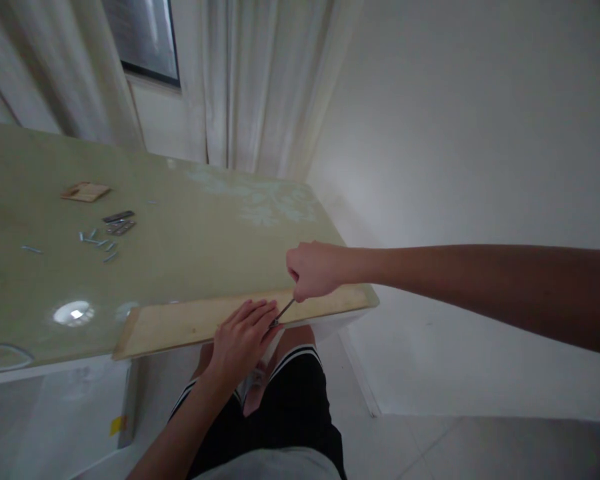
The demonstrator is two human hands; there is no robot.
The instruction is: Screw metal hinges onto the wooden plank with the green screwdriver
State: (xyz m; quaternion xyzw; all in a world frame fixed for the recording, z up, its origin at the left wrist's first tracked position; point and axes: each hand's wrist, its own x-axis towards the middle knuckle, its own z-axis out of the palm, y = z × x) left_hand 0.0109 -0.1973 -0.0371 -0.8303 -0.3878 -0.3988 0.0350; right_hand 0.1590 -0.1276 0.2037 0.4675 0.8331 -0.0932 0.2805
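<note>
A long, pale wooden board (175,321) lies along the table's front edge. My left hand (243,337) rests on it, fingers stretched over the top and thumb close to a small metal piece (274,324) at the board's near edge. Above the board, my right hand (317,269) is closed in a fist around a screwdriver (286,309). Only the thin shaft shows; the fist hides the handle. The shaft slants down to the left, its tip at the metal piece, which is partly covered by my left hand.
On the green-covered table (195,247) lie several screws (100,243), metal plates (121,227) and a small wooden piece (86,192). A looped pale cord (7,357) is at the left edge. A white wall (470,167) stands on the right, curtains (265,80) behind.
</note>
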